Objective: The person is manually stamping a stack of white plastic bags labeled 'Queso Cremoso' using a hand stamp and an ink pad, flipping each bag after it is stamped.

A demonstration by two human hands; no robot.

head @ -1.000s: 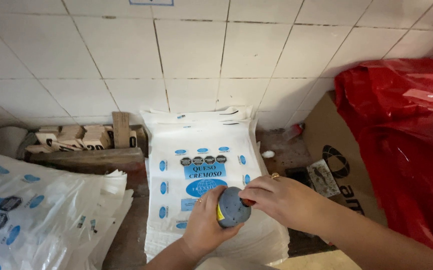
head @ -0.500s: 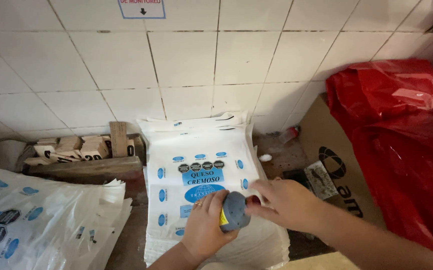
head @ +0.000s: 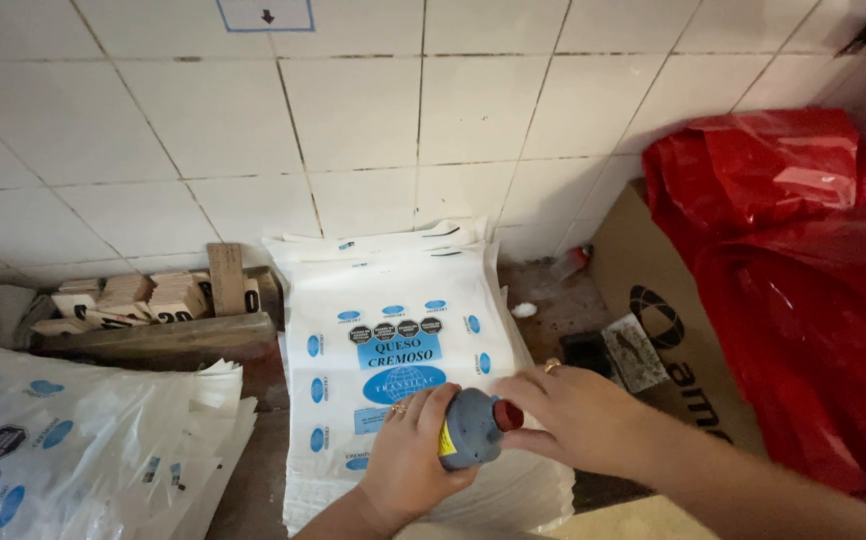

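My left hand grips a small grey bottle with a yellow label, held on its side above a stack of white printed plastic bags. A red cap sits at the bottle's right end. My right hand is at that cap, fingers curled around it, a ring on one finger. The bags carry blue ovals and black octagons. Both hands hover over the lower half of the stack.
A second heap of the same bags lies at the left. A wooden box of small wooden blocks stands against the tiled wall. At the right, a cardboard box is lined with a red plastic bag.
The bottle has turned from bottom-toward-me to lying sideways, so the red cap shows. My right hand stays at the cap. The view has shifted slightly.
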